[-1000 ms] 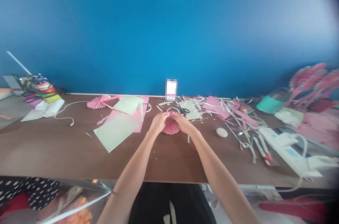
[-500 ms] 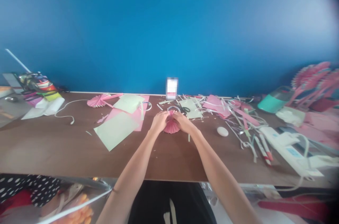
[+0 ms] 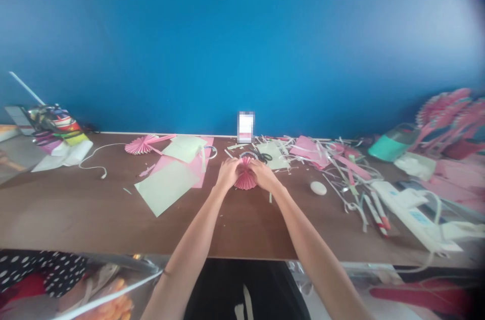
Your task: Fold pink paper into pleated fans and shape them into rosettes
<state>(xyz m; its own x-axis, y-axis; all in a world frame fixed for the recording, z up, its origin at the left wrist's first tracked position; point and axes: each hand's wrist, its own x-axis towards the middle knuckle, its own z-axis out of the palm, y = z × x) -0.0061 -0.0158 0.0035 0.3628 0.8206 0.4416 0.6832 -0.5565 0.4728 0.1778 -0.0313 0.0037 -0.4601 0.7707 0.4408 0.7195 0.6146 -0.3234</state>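
Holding a pleated pink paper fan (image 3: 246, 182) from either side, the left hand (image 3: 228, 173) and right hand (image 3: 263, 174) close narrowly on its upper part, fingertips partly hidden, over the middle of the brown table (image 3: 250, 229). Beyond the forearms, a pale green sheet (image 3: 166, 186) lies to the left and a white oval object (image 3: 318, 188) to the right, both apart from the hands. Farther back come dark-handled scissors (image 3: 266, 157) among paper strips (image 3: 280, 146), then a small blurred upright screen (image 3: 246, 126) before the blue partition (image 3: 242, 47).
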